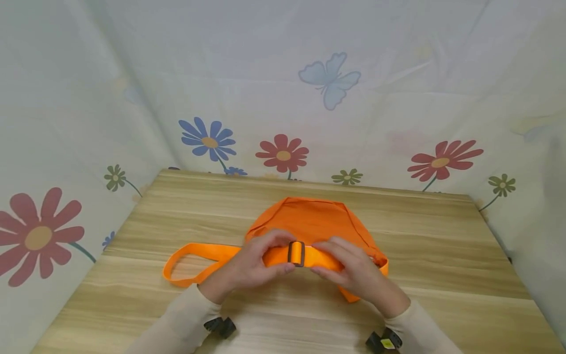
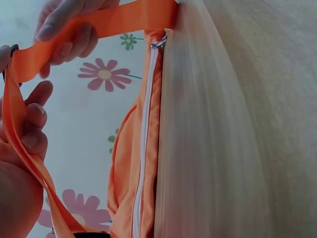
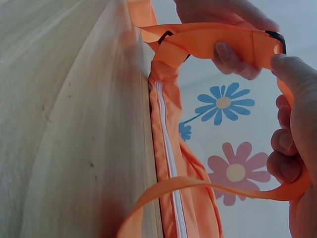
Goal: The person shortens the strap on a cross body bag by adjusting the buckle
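Observation:
An orange bag (image 1: 314, 216) with a white zipper (image 2: 144, 134) lies on the table. Just in front of it, both hands hold its orange strap (image 3: 213, 42) raised off the tabletop. My left hand (image 1: 261, 258) pinches the strap left of a dark slide buckle (image 1: 296, 253), thumb below and fingers above. On the buckle's other side, my right hand (image 1: 349, 265) grips the strap between thumb and fingers. In the right wrist view, a second dark ring (image 3: 166, 37) joins the strap to the bag's end.
A loose strap loop (image 1: 177, 265) lies left of the left hand on the wood-grain table (image 1: 442, 236). Behind stands a pale cloth backdrop (image 1: 247, 73) printed with flowers and a butterfly. Dark wrist devices (image 1: 219, 326) sit at both sleeves.

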A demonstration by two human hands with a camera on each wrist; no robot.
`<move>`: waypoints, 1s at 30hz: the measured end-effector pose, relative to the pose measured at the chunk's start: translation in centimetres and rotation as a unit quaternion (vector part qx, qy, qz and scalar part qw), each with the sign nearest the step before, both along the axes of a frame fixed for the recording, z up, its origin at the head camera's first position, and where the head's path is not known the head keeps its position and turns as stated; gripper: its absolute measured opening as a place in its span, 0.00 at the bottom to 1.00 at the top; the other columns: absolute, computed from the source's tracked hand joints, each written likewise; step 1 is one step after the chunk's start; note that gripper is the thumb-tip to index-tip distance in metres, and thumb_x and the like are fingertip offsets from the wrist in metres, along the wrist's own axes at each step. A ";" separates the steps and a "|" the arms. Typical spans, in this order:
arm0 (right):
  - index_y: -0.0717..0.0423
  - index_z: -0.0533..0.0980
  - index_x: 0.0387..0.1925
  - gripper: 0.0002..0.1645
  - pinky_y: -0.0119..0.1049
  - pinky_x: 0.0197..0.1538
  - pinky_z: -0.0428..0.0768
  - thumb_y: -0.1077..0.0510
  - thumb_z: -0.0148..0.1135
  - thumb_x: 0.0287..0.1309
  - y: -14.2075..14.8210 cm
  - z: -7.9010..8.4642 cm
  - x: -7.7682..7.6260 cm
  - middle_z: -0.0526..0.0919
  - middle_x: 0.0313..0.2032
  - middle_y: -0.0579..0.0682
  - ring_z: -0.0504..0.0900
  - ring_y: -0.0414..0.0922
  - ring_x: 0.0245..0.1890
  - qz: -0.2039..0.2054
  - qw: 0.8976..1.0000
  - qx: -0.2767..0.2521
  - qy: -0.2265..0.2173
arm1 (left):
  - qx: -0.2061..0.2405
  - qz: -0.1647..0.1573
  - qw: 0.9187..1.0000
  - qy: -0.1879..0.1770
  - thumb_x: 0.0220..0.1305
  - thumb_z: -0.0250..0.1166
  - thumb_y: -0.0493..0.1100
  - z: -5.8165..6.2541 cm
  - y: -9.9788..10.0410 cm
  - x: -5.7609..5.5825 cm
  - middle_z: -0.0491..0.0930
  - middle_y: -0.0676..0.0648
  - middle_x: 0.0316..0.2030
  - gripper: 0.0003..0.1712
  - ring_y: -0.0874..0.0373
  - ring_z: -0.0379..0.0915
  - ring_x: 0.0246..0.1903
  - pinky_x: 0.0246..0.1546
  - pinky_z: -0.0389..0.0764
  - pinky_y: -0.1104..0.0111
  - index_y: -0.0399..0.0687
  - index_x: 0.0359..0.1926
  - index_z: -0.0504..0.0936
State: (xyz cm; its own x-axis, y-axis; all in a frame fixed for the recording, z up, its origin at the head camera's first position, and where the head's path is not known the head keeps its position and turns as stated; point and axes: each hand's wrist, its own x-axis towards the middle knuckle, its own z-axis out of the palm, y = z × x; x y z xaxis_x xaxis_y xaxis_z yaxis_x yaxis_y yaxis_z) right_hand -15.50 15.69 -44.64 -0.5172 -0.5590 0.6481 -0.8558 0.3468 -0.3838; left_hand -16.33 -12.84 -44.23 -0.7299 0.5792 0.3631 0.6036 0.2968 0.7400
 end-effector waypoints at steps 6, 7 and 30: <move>0.57 0.83 0.57 0.23 0.20 0.38 0.76 0.49 0.77 0.67 -0.7 0.2 0.2 0.83 0.42 0.45 0.76 0.37 0.33 0.000 1.000 -0.008 -0.005 | -0.007 -0.010 1.000 -0.007 0.67 0.77 0.46 0.0 0.3 0.0 0.86 0.57 0.56 0.29 0.61 0.82 0.53 0.64 0.81 0.60 0.57 0.65 0.76; 0.57 0.83 0.57 0.23 0.20 0.39 0.76 0.48 0.76 0.67 -0.8 0.2 0.2 0.83 0.42 0.45 0.77 0.37 0.34 -0.001 1.000 -0.008 -0.005 | -0.007 -0.010 1.000 -0.008 0.67 0.77 0.46 -0.1 0.4 0.0 0.86 0.57 0.56 0.29 0.62 0.82 0.54 0.65 0.81 0.60 0.58 0.65 0.76; 0.52 0.83 0.59 0.25 0.22 0.40 0.76 0.51 0.79 0.64 0.5 0.6 0.4 0.84 0.43 0.44 0.76 0.35 0.37 -0.027 0.998 -0.010 -0.050 | 0.049 0.010 0.999 0.003 0.68 0.72 0.39 0.1 -0.1 -0.1 0.88 0.48 0.49 0.24 0.58 0.81 0.47 0.55 0.83 0.65 0.50 0.63 0.77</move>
